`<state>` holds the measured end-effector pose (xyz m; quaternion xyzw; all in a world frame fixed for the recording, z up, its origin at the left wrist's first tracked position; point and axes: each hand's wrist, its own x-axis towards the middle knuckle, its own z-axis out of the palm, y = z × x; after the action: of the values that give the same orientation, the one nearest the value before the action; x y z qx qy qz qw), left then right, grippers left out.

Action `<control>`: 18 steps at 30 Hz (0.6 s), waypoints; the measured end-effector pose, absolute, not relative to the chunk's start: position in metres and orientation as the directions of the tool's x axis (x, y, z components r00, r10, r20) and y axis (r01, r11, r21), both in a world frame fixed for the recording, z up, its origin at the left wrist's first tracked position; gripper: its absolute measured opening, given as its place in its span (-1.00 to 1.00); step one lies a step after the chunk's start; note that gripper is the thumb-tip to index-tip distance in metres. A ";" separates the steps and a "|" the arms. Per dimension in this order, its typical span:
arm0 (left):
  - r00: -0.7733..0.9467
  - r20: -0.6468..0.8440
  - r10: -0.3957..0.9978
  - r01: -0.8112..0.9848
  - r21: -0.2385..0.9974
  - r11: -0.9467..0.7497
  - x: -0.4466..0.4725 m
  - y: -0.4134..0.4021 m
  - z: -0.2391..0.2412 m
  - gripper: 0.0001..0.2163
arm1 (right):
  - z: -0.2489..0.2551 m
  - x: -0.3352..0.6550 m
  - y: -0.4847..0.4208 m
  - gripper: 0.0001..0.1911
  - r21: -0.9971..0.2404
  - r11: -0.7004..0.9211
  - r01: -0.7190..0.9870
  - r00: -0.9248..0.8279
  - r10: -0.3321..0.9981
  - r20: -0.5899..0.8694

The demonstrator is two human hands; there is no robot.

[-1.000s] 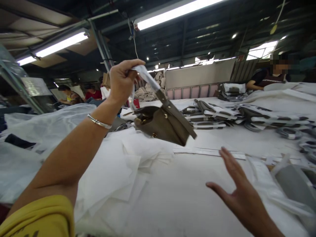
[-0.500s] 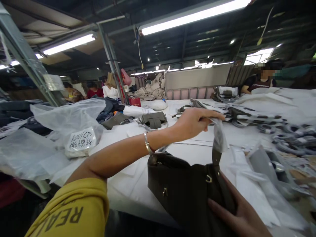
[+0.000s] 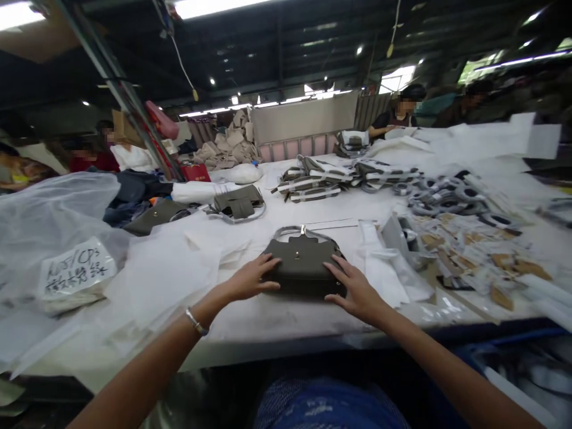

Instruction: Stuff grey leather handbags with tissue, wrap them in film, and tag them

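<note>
An olive-grey handbag (image 3: 300,260) rests on the white-covered table before me, its small metal clasp on the front. Behind its top lies the handle (image 3: 286,229), covered in a clear wrap. At the bag's left end my left hand (image 3: 250,277) grips it, fingers on the top side and thumb low on the front. My right hand (image 3: 353,289) holds the right end the same way, fingers spread over the corner. The bag's underside and back are hidden.
Another olive bag (image 3: 239,202) lies further back left. Wrapped strap pieces (image 3: 313,179) are stacked behind. Grey rings (image 3: 447,196) and brown scraps (image 3: 487,244) cover the right side. A labelled plastic bag (image 3: 75,274) sits at left. A person (image 3: 397,113) is across the table.
The bag has moved from close to me onto the table, now lying level. My left hand has let go of the wrapped strap and moved to the bag's left end. The view has turned right.
</note>
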<state>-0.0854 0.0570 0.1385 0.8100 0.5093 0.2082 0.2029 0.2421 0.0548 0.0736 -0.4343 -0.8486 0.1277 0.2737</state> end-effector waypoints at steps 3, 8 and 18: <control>0.320 0.156 0.934 0.784 0.510 -0.354 -0.089 0.042 0.103 -0.27 | 0.073 0.238 0.063 -0.33 -0.421 0.614 0.668 -0.491 0.788 0.372; 0.274 0.192 0.943 0.831 0.446 -0.332 -0.083 -0.001 0.092 -0.43 | 0.082 0.250 0.057 -0.40 -0.371 0.631 0.682 -0.547 0.776 0.314; 0.520 0.156 0.840 0.854 -0.067 -0.516 -0.054 0.000 0.098 -0.23 | 0.100 0.208 0.070 -0.11 -0.079 0.849 0.522 -0.830 0.528 0.181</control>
<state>-0.0541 0.0005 0.0978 0.8692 0.4870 0.0520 -0.0676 0.2084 0.0695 0.1000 -0.2745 -0.9564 0.0130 0.0985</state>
